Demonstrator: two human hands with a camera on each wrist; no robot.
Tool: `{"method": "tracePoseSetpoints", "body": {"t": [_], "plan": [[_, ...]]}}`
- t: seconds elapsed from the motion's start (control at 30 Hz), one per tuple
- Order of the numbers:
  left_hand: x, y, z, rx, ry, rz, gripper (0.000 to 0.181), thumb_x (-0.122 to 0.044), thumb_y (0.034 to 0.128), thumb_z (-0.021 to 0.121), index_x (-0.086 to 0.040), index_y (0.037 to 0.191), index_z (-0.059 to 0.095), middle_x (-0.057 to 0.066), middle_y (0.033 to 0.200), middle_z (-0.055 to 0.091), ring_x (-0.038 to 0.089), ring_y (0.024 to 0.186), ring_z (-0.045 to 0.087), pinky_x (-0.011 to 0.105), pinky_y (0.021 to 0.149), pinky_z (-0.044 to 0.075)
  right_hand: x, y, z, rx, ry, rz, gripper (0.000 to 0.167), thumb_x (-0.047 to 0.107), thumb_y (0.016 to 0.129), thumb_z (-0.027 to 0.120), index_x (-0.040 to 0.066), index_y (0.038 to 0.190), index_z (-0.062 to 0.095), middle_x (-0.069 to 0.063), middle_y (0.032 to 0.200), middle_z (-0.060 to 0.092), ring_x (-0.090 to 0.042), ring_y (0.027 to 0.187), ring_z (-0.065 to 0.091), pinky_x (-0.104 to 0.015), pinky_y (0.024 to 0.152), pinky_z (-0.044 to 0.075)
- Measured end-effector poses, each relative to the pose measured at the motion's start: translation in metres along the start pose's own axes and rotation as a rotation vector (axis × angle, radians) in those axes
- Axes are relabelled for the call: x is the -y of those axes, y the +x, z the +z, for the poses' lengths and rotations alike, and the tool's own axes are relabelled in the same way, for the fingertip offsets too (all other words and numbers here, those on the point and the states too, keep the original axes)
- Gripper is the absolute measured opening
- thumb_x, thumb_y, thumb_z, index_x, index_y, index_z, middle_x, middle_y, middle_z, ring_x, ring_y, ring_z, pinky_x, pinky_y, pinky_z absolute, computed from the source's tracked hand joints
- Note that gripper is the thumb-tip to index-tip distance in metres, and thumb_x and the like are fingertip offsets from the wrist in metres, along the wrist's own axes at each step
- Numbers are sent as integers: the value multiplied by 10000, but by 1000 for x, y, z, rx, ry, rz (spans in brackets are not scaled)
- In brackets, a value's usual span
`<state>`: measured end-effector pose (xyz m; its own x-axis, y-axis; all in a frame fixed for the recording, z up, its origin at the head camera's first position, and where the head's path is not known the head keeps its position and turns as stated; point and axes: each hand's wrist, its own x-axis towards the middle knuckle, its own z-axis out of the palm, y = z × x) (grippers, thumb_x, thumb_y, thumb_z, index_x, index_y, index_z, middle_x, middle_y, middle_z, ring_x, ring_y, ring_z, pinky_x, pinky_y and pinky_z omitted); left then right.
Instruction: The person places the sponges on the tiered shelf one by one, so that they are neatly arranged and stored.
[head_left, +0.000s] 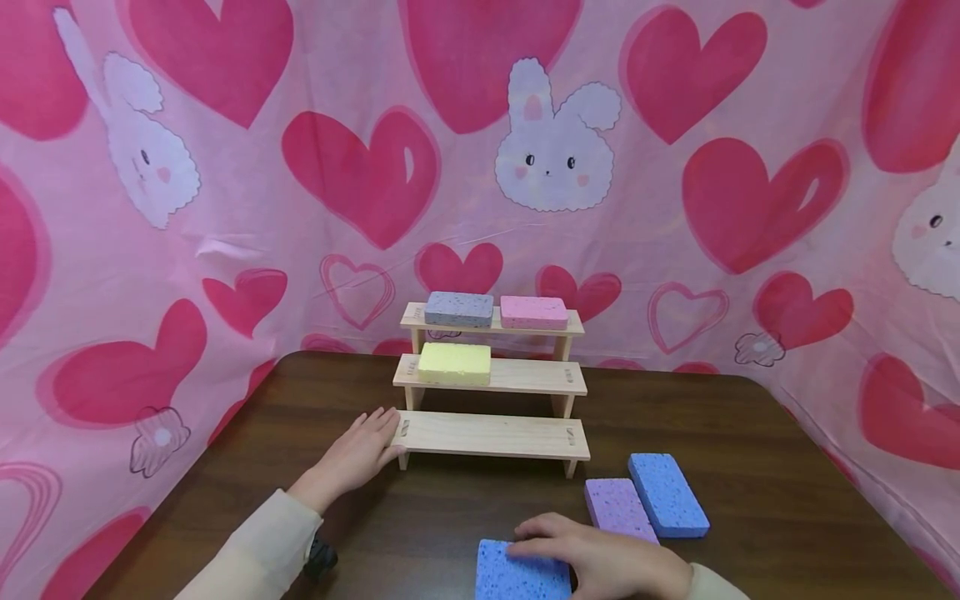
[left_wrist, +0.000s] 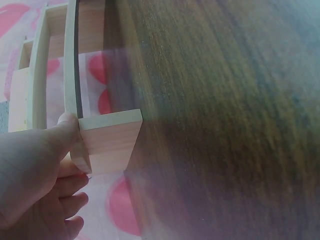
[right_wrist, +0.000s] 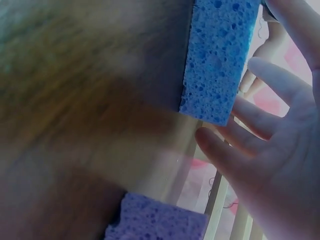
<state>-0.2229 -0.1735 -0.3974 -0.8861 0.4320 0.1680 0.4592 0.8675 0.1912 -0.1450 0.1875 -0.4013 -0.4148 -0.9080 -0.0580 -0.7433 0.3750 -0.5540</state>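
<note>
A three-step wooden display shelf [head_left: 487, 436] stands on the table. At the left end of its lowest step is my left hand [head_left: 348, 462], and the left wrist view shows thumb and forefinger gripping the plank's end [left_wrist: 80, 155]. Near the table's front, my right hand [head_left: 603, 557] is over a blue sponge [head_left: 506, 575], its fingers spread loosely along the edge. The right wrist view shows those fingers extended beside the blue sponge [right_wrist: 217, 60], not wrapped round it. Just right of that hand lie a purple sponge [head_left: 617, 504] and another blue sponge [head_left: 667, 493], side by side.
On the top step sit a grey-blue sponge [head_left: 459, 309] and a pink sponge [head_left: 534, 312]. A yellow sponge [head_left: 453, 364] lies at the left of the middle step. Behind the dark wooden table [head_left: 750, 467] hangs a pink cloth [head_left: 465, 208] with hearts and rabbits.
</note>
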Motion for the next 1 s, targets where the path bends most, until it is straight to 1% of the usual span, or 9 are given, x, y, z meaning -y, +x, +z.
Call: {"method": "tracePoseSetpoints", "body": {"t": [0.1, 0.2, 0.33, 0.5, 0.77, 1.0], "plan": [[0, 0, 0, 4, 0, -2, 581, -274, 896, 596, 105, 1305, 433, 245, 1353, 413, 399, 1274, 327, 528, 1039, 222, 0, 0, 1, 14, -12, -7, 671, 504, 830, 580, 294, 1422, 343, 29, 1381, 348, -112, 1192, 375, -293, 899, 437], [-1, -1, -1, 9, -7, -5, 583, -275, 898, 593, 104, 1310, 427, 243, 1359, 406, 398, 1278, 321, 528, 1041, 218, 1, -1, 2, 13, -46, -31, 677, 499, 839, 571, 284, 1431, 325, 31, 1385, 345, -115, 1198, 374, -300, 910, 432], [-1, 0, -1, 11, -12, -7, 586, -275, 899, 593, 101, 1315, 423, 241, 1363, 402, 396, 1281, 317, 528, 1042, 215, 1, -2, 3, 21, -66, -41, 688, 498, 845, 569, 279, 1441, 304, 31, 1391, 336, -112, 1198, 371, -304, 913, 431], [0, -1, 0, 5, -5, -5, 581, -270, 896, 598, 106, 1307, 430, 243, 1356, 411, 395, 1275, 327, 526, 1040, 222, 1, -4, 3, 32, -47, -12, 702, 505, 832, 581, 297, 1441, 301, 36, 1387, 342, -110, 1189, 377, -306, 894, 443], [0, -1, 1, -1, 9, 5, 574, -266, 896, 597, 117, 1293, 440, 248, 1344, 421, 397, 1267, 339, 521, 1039, 228, -4, -5, 4, 7, -31, 34, 689, 521, 809, 606, 327, 1417, 346, 39, 1330, 391, -94, 1133, 407, -292, 860, 458], [0, -1, 1, -3, 13, 8, 573, -264, 894, 600, 116, 1292, 442, 247, 1342, 425, 398, 1264, 343, 520, 1037, 233, -3, -4, 4, -12, -53, 64, 666, 550, 798, 607, 338, 1391, 390, 42, 1304, 411, -88, 1103, 421, -280, 827, 470]]}}
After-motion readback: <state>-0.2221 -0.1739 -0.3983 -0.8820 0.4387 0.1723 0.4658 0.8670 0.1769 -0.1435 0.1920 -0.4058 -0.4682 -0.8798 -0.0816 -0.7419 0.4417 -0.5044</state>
